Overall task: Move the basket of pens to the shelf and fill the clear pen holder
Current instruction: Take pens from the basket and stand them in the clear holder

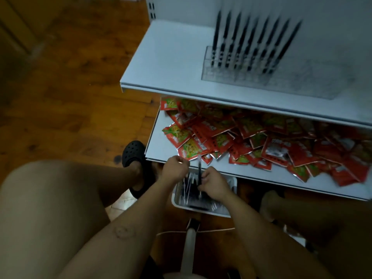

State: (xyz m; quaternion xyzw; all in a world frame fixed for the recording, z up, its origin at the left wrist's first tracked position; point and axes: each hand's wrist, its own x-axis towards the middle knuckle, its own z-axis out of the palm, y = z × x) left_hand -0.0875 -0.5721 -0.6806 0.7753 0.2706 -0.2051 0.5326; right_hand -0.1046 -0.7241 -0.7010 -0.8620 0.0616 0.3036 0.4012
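Observation:
A white basket [225, 212] of black pens sits low on the floor, partly under the bottom shelf edge. My right hand [214, 185] grips one black pen [199, 168] upright above the basket. My left hand [174, 168] hovers just left of it with curled fingers that seem to pinch something small and clear; I cannot make out what. The clear pen holder [225, 74] stands on the upper white shelf [161, 63] with a back row of several black pens [249, 41] upright in it. Its front slots look empty.
The lower shelf [261, 178] is strewn with several red and green snack packets [231, 137]. My knees frame the view; a black clog [133, 154] rests on the wooden floor at left. A white stick-like object [188, 252] lies between my legs.

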